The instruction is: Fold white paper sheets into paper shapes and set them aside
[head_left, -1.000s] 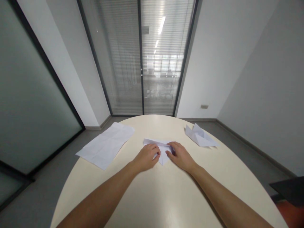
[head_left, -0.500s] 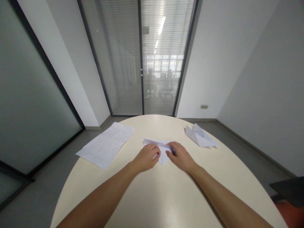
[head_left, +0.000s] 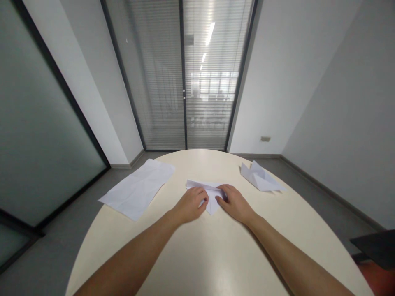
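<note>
A small folded sheet of white paper lies on the table between my hands, with a flap along its far edge and a point facing me. My left hand grips its left side, fingers curled and thumb close to the index finger. On the right side, my right hand is closed over the paper's edge, with the thumb below and the fingers on top. Parts of the paper are hidden under both hands.
A creased, unfolded white sheet lies at the left, reaching over the table edge. At the right rim sits a folded paper boat. The round cream table fills the foreground. A dark chair stands at the lower right.
</note>
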`<action>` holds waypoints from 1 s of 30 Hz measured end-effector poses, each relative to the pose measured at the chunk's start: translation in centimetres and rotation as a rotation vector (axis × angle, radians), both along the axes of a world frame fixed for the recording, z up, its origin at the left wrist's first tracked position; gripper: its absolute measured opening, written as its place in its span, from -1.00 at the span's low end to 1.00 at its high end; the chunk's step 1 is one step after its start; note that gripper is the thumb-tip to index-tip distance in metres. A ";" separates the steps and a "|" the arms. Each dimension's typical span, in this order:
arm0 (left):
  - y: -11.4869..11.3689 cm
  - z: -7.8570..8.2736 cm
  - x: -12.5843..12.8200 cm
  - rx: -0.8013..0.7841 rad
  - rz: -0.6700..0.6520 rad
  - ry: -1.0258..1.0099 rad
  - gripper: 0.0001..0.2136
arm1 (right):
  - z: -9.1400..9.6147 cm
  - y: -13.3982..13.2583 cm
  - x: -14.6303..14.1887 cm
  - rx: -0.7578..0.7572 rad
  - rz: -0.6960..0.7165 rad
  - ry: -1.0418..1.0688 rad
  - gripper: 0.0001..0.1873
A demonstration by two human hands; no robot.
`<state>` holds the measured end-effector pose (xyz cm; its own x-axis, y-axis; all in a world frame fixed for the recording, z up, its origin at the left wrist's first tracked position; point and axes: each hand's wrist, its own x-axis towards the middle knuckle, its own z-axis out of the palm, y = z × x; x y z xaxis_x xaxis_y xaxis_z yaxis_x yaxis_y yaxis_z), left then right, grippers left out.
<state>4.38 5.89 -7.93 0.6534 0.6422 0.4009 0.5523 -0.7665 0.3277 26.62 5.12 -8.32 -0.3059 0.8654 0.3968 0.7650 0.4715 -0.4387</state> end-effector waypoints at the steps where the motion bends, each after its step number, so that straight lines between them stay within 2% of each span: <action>1: 0.0 0.0 0.0 0.000 0.002 0.002 -0.94 | 0.0 0.0 0.0 -0.001 -0.001 0.000 -0.73; 30: 0.0 0.0 0.0 0.002 0.004 0.009 -0.94 | 0.0 0.0 0.0 0.003 0.012 0.001 -0.73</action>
